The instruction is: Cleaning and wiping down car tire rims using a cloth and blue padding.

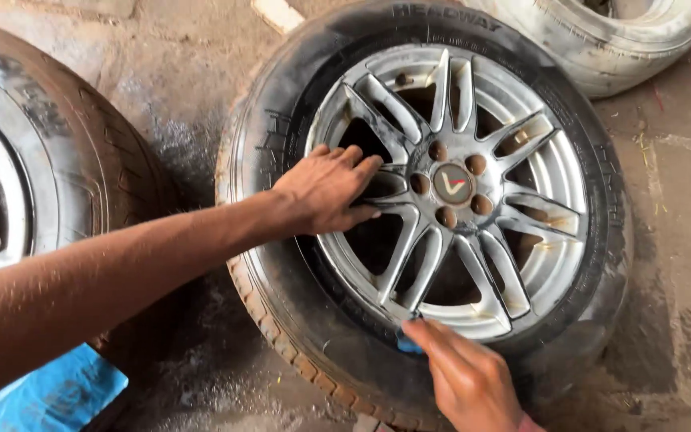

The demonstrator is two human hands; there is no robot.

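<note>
A wheel (441,208) with a silver spoked rim is leaned on the dirt floor (681,240). The left hand (325,190) is laid flat, fingers together, on the spokes left of the hub. At the rim's lower edge, a small blue pad (407,346) is pinched by the right hand (465,376). A second wheel (33,184) is seen left of the wheel.

bare left forearm (105,280), unsleeved, ungloved hands (325,190)
</note>
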